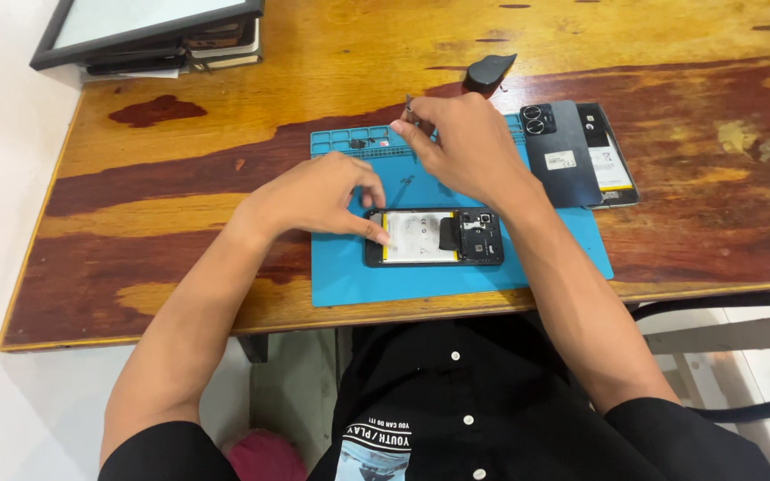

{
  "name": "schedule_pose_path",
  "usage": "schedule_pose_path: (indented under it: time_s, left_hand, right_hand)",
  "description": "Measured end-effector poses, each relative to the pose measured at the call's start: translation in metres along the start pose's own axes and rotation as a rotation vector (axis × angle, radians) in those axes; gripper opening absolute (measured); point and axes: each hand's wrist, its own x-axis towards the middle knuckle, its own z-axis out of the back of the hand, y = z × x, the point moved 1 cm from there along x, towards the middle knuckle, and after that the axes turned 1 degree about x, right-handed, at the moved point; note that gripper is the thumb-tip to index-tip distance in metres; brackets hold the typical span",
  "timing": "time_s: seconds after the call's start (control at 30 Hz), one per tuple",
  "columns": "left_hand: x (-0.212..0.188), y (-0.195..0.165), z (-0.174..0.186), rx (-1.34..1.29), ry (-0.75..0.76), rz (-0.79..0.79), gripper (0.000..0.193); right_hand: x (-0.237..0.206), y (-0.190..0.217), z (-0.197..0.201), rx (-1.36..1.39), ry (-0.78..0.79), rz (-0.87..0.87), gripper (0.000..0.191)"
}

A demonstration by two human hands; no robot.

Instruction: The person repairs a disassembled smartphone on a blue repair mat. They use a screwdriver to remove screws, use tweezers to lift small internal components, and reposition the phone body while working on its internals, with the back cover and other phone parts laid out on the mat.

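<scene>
- Left hand [318, 196]: fingertips pressing the opened phone [434, 237] on the blue mat [456, 276].
- Right hand [461, 142]: pinching tweezers [409, 109] above the mat's tray compartments.
- Detached back cover [559, 151]: right, beside the mat.

mat's near edge [456, 289] free, opened phone [434, 237] central

Framed screen [135, 22] atop stacked devices, far corner; black wedge-shaped object [489, 71] behind mat.
</scene>
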Motion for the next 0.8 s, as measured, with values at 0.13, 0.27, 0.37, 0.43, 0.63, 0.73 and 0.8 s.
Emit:
schedule_pose_path:
  time_s: [0.13, 0.27, 0.37, 0.43, 0.63, 0.73, 0.8]
  left_hand:
    - [0.0, 0.001, 0.001, -0.042, 0.043, 0.085, 0.052]
    - [0.001, 0.005, 0.001, -0.053, 0.044, 0.076, 0.047]
    - [0.002, 0.007, 0.0, -0.035, 0.035, 0.054, 0.044]
    - [0.003, 0.009, 0.0, -0.028, 0.024, 0.044, 0.043]
    - [0.003, 0.012, 0.002, -0.01, -0.044, 0.045, 0.045]
    - [0.003, 0.012, 0.001, -0.005, -0.108, 0.044, 0.046]
    - [0.003, 0.012, 0.0, 0.009, -0.169, 0.027, 0.046]
  right_hand:
    - [0.0, 0.003, -0.003, 0.009, 0.029, 0.026, 0.023]
    - [-0.001, 0.005, -0.004, 0.003, 0.062, 0.025, 0.023]
    - [-0.001, 0.006, -0.003, 0.027, 0.041, 0.052, 0.022]
    - [0.0, 0.006, -0.003, 0.035, 0.039, 0.041, 0.022]
    - [-0.001, 0.005, -0.001, 0.059, 0.024, 0.05, 0.023]
    - [-0.001, 0.004, 0.0, 0.111, 0.026, 0.064, 0.023]
    - [-0.002, 0.004, 0.0, 0.201, 0.035, 0.059, 0.023]
